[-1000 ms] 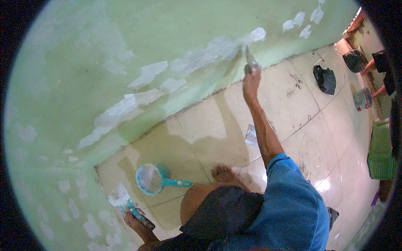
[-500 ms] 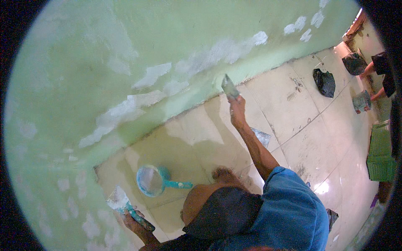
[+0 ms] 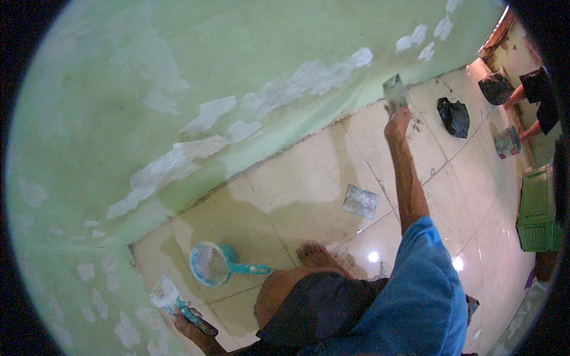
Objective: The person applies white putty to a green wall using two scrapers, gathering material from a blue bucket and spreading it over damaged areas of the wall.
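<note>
My left hand (image 3: pixel 193 323) grips the handle of a putty knife (image 3: pixel 189 310) with a turquoise and dark handle; white putty covers its blade. Stretched far out, my right hand (image 3: pixel 396 121) holds a flat grey scraper (image 3: pixel 394 90) at the foot of the green wall (image 3: pixel 225 35), just above the floor line. Whether its blade touches the wall I cannot tell. White putty patches (image 3: pixel 306 80) run slantwise along the wall. Between my left hand and my bare foot, a turquoise dipper (image 3: pixel 211 266) with whitish putty inside stands on the tiles, its handle pointing right.
A smeared flat rectangular plate (image 3: pixel 360 201) lies on the tiled floor (image 3: pixel 309 178). Farther right are a black plastic bag (image 3: pixel 453 117), another dark bag (image 3: pixel 496 88) and a small bucket (image 3: pixel 507 142), beside another person's hands (image 3: pixel 515 97). A green slatted crate (image 3: pixel 537 207) stands at the right edge.
My right arm has swung up and right with the scraper, farther along the wall's foot. The flat plate on the floor has come into full view. My left hand stays nearly still.
</note>
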The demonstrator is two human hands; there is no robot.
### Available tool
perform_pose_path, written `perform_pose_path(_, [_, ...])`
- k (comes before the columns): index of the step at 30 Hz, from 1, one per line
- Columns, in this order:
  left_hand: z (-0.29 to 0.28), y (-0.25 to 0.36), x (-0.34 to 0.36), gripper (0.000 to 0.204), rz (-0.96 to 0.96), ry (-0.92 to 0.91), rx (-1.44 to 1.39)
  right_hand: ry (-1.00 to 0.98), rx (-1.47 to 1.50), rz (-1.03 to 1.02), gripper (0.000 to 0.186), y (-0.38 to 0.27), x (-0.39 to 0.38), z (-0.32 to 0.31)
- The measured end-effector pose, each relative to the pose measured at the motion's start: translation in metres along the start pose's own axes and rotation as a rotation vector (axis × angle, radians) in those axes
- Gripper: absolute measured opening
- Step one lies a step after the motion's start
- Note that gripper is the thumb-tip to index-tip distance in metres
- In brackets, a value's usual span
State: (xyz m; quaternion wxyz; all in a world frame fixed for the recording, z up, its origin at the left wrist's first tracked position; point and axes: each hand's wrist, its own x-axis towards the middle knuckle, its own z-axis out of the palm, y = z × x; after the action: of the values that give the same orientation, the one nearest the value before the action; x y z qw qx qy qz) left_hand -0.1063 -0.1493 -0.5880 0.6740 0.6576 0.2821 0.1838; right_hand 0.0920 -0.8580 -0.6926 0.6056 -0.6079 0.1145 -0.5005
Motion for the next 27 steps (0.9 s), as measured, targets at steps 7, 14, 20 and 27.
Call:
perform_pose_path(7, [-0.008,-0.009,0.009,0.024,-0.007,-0.092,-0.069,0.47,-0.253,0.044,0.018,0.061,0.114,0.025])
perform_pose_path(14, [-0.019,0.01,0.005,0.025,-0.01,-0.086,0.064,-0.013,-0.831,-0.386,0.026,0.018,0.015,0.064])
perform_pose_path(20, [-0.014,-0.006,0.017,0.027,0.011,-0.119,0.034,0.137,-0.307,0.029,0.012,0.049,0.107,-0.021])
perform_pose_path(27, [-0.034,-0.012,0.026,0.028,-0.045,-0.087,0.075,-0.106,-0.368,-0.274,0.029,0.012,0.066,0.024])
